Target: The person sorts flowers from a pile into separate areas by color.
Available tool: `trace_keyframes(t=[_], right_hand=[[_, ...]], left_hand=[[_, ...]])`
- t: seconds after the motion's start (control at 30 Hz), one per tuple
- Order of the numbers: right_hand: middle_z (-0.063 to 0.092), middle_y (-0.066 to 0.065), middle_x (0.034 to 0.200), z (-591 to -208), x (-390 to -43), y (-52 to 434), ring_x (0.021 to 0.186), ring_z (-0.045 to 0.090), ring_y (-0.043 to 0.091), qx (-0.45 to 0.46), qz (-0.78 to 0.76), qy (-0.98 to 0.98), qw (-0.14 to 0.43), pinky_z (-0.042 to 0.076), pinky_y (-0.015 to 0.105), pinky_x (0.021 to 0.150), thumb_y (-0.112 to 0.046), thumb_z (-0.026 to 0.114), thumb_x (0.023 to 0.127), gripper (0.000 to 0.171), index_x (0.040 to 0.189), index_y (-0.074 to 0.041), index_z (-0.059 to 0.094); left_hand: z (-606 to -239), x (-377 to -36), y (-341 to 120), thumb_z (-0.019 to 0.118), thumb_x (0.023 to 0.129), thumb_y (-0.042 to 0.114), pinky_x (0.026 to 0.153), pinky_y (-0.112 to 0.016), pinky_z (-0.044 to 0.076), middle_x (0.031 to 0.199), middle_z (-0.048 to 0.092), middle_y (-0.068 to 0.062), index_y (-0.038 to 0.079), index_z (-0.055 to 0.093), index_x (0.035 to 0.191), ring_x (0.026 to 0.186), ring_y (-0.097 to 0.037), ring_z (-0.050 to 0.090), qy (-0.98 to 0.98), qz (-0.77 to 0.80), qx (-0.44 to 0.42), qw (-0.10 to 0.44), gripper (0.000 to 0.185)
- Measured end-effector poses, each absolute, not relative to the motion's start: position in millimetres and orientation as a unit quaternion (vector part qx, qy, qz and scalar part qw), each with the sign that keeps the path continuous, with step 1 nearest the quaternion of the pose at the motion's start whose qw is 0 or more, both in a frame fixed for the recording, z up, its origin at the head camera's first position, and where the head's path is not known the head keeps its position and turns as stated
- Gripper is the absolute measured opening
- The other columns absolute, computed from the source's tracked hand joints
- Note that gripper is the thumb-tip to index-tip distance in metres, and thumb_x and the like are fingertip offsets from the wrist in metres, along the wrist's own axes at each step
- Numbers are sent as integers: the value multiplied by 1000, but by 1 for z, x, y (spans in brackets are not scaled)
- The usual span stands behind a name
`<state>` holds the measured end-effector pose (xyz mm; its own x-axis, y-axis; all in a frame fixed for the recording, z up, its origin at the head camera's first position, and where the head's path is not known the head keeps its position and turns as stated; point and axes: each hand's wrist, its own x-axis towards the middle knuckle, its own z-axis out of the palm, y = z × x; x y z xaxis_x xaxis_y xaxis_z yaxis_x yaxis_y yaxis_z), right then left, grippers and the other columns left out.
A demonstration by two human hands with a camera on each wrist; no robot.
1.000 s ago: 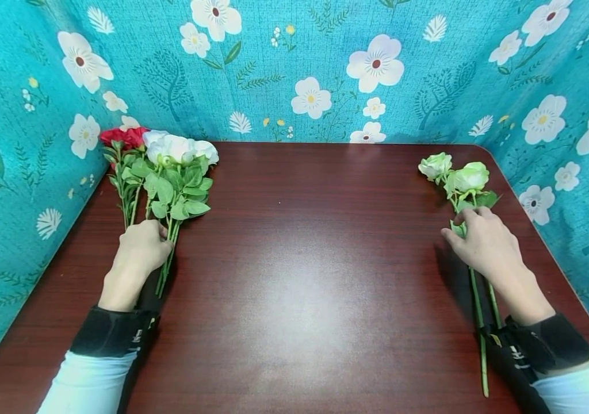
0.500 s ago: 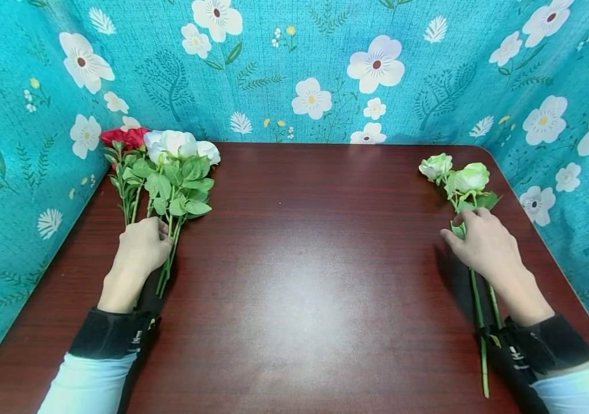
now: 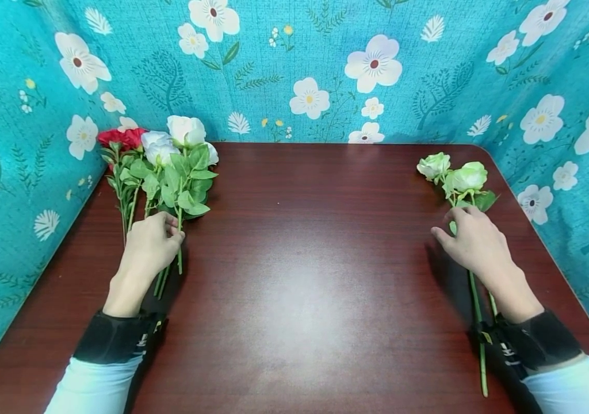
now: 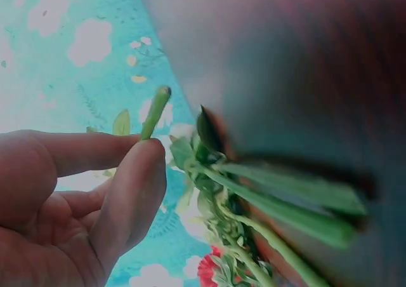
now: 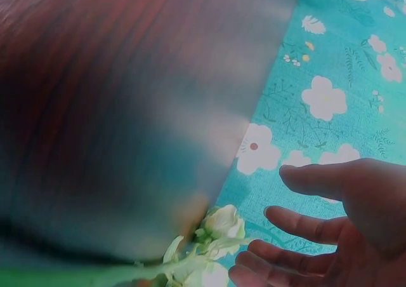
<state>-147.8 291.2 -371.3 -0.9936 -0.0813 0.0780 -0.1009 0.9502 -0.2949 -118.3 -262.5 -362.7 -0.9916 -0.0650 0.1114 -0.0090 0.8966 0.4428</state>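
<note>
Between thumb and finger, my left hand pinches the green stem of a white rose, which is raised over the other flowers. Beside it lie more white roses with leafy stems, and red flowers at the far left. My right hand hovers above two pale green roses lying on the table's right side. In the right wrist view, that hand's fingers are spread apart with nothing between them. Part of the green roses' stems is hidden under the right hand and wrist.
All the flowers lie on a dark reddish-brown table. A turquoise curtain with printed white flowers stands along the back and both sides. Loose stems rest on the tabletop beside the left hand.
My left hand has moved slightly right and lifted one white rose, its head now higher than the others. The right hand has drifted a little to the left over the green roses.
</note>
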Motion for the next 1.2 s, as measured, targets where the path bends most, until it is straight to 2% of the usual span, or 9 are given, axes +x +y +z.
trace_keyframes(t=[0.17,0.43,0.6,0.8,1.0,1.2], right_hand=[[53,20,95,-371,-151,283,81,54,35,54,156,-986,32,46,52,57,-27,73,94,34,108,3,63],[58,23,98,-372,-156,269,84,56,37,90,169,-981,40,48,54,64,-26,73,95,36,109,5,64],[60,23,98,-370,-159,259,82,56,35,112,183,-976,39,47,51,68,-23,72,96,32,108,5,64],[61,23,102,-368,-160,244,82,57,34,122,202,-971,33,47,51,68,-25,71,97,33,110,4,64],[63,21,104,-364,-161,227,87,59,34,139,233,-962,38,47,51,71,-26,71,97,29,108,1,66],[65,16,103,-365,-163,213,83,58,30,155,254,-954,33,47,48,74,-25,71,97,24,106,-4,66]], left_hand=[[-360,-118,-249,66,94,9,72,-52,49,92,71,-18,-6,65,106,81,-35,67,-966,-249,8,74,18],[-360,-122,-226,67,95,9,77,-51,51,93,71,-17,-5,66,108,83,-33,69,-954,-284,-25,87,20],[-361,-125,-209,68,96,7,74,-44,53,93,70,-15,-4,65,110,80,-28,70,-949,-305,-33,74,19],[-363,-128,-188,68,96,7,78,-44,53,94,70,-14,-4,66,112,82,-26,70,-943,-323,-48,63,19],[-362,-130,-169,70,96,6,75,-40,54,95,69,-12,-3,65,115,79,-23,70,-929,-360,-62,51,22],[-363,-130,-147,71,96,7,75,-38,56,96,69,-10,-3,65,117,78,-19,70,-920,-381,-85,31,24]])
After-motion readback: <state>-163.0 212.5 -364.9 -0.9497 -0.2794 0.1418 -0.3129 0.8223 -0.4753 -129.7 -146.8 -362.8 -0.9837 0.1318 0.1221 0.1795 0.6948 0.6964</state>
